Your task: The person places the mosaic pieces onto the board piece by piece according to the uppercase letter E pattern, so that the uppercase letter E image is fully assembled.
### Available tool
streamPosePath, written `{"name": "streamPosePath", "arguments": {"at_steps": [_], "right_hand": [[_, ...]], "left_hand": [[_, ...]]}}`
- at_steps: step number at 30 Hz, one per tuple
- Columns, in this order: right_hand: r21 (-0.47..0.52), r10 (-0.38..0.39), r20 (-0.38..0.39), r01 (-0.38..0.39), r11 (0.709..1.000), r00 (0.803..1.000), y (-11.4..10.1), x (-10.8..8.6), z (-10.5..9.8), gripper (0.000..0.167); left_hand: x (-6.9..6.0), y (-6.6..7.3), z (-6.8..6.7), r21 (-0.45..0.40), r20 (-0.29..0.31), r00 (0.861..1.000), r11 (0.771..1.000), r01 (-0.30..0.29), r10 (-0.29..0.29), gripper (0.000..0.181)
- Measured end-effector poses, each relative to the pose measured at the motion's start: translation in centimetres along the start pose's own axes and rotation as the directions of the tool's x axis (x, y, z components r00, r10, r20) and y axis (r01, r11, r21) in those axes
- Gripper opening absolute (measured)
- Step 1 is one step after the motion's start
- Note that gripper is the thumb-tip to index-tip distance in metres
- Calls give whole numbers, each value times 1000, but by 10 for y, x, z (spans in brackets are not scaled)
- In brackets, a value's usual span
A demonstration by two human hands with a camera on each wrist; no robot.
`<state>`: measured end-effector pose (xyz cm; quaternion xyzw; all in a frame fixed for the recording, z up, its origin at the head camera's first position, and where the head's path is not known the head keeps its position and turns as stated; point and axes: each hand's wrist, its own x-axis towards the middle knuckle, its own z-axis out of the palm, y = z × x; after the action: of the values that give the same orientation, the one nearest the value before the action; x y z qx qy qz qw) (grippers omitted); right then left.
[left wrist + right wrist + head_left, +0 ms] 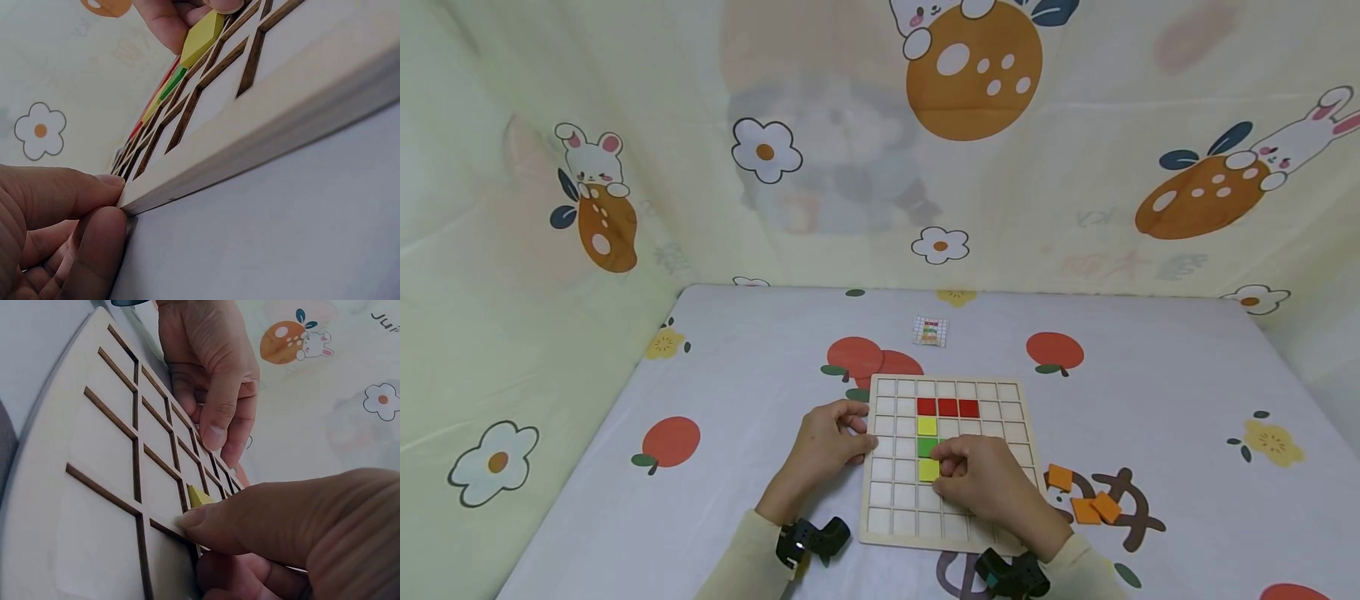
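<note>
A square wooden grid board (881, 496) lies on the table, its cells edged by raised ribs. My left hand (826, 440) pinches the board's left rim between thumb and fingers. Over the middle of the board, my right hand (988, 481) pinches a yellow square tile (928, 471), which sits tilted at its cell in the left wrist view (201, 41). Just above it in the same column are a green tile (927, 448) and another yellow tile (927, 426). A row of three red tiles (947, 407) tops that column. The right fingers may hide some cells.
Three loose orange tiles (1086, 511) lie on the tablecloth to the right of the board. Behind the board sits a small card (931, 332) printed with a coloured grid pattern. A printed curtain (850, 192) encloses the table at the back and sides.
</note>
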<state>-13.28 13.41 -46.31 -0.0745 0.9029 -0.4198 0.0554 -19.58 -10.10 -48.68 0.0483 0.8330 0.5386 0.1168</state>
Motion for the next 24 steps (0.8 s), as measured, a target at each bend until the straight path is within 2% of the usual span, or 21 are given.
{"name": "streamPosePath", "arguments": {"at_steps": [14,24], "right_hand": [[-6,-12,-20,12,1000,1000,-2,1,1,21],[-2,18,-25,-18,1000,1000,-5,0,2,23]], "left_hand": [[1,0,0,11,-4,1000,1000,-1,1,42],[0,1,0,7,-5,1000,1000,-3,3,43]]}}
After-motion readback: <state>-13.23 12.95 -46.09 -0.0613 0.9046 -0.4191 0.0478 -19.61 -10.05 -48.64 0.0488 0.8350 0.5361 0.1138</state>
